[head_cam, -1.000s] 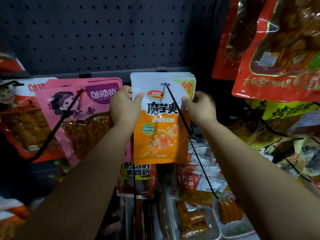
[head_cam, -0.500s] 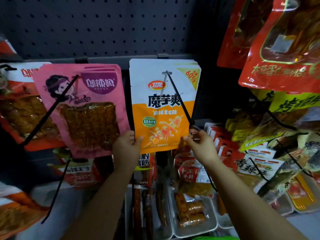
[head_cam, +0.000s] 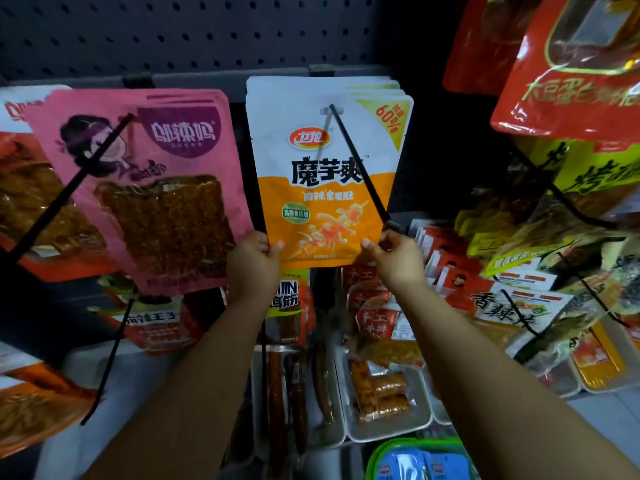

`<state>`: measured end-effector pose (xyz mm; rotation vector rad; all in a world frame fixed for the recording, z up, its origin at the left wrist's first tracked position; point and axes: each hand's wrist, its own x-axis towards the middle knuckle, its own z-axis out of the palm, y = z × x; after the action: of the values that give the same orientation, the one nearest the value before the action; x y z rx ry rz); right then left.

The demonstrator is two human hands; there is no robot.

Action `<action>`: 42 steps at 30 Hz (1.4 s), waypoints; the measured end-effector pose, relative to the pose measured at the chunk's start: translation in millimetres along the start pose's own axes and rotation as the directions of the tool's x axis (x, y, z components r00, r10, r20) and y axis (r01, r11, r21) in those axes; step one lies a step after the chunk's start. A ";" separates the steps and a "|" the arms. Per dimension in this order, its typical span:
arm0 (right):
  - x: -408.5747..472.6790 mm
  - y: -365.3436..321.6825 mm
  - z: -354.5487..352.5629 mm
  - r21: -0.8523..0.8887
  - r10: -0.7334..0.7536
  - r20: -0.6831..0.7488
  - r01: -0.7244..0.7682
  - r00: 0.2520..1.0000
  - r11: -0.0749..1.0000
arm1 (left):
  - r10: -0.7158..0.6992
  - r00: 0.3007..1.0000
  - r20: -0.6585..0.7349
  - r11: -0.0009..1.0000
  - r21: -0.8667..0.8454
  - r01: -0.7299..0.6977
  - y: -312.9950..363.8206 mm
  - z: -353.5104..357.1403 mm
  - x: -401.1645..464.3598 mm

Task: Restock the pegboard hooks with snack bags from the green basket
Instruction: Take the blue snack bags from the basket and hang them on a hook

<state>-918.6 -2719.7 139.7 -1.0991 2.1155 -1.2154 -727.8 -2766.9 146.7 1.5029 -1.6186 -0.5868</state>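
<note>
A white-and-orange snack bag (head_cam: 322,174) hangs at the front of a stack on a black pegboard hook (head_cam: 360,164). My left hand (head_cam: 252,263) grips the bag's bottom left corner, thumb on its front. My right hand (head_cam: 394,256) pinches the bottom right corner, just below the hook's tip. At the bottom edge of the view the green basket (head_cam: 377,455) shows, with blue snack bags (head_cam: 426,467) inside.
Pink snack bags (head_cam: 149,188) hang on a hook to the left. Red bags (head_cam: 568,64) and yellow bags (head_cam: 588,174) hang close on the right. White trays (head_cam: 349,434) of packed snacks lie on the shelf below. The dark pegboard (head_cam: 173,32) is above.
Both hands slid from the bag's upper corners down its sides to the bottom corners. The view tilted down, bringing the green basket into sight.
</note>
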 end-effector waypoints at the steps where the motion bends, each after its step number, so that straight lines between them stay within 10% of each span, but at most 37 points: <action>1: -2.7 0.4 -0.7 0.006 0.005 0.003 -0.005 1.000 1.000 | 0.004 1.000 0.001 1.000 0.002 -0.004 -0.8 -0.3 -3.1; 10: -67.4 30.0 -36.8 0.220 0.053 -0.011 -0.049 0.999 0.974 | -0.066 0.997 0.026 0.997 -0.031 0.067 -34.6 -29.0 -76.4; 18: -184.4 156.2 -102.2 0.362 0.221 -0.108 -0.169 0.969 0.917 | 0.111 0.922 0.371 0.993 -0.088 -0.084 -4.9 9.7 -188.7; 27: -267.2 403.3 -93.8 -0.002 0.650 0.146 -0.656 0.746 0.754 | -0.075 0.518 0.852 0.982 -0.026 0.185 -103.5 184.5 -340.5; 36: -280.9 674.0 -8.1 -0.443 0.811 0.180 -0.691 0.557 0.572 | -0.432 0.106 0.896 0.894 0.410 0.183 -336.7 399.1 -485.0; 42: -245.4 783.5 27.9 -0.489 0.681 0.095 -0.562 0.726 0.667 | -0.668 0.151 0.729 0.742 0.638 0.206 -415.6 497.6 -517.9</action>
<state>-1079.9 -2305.3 -551.1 -0.5280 2.2936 -0.2475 -924.6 -2437.4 -588.9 2.1916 -2.1997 -1.9459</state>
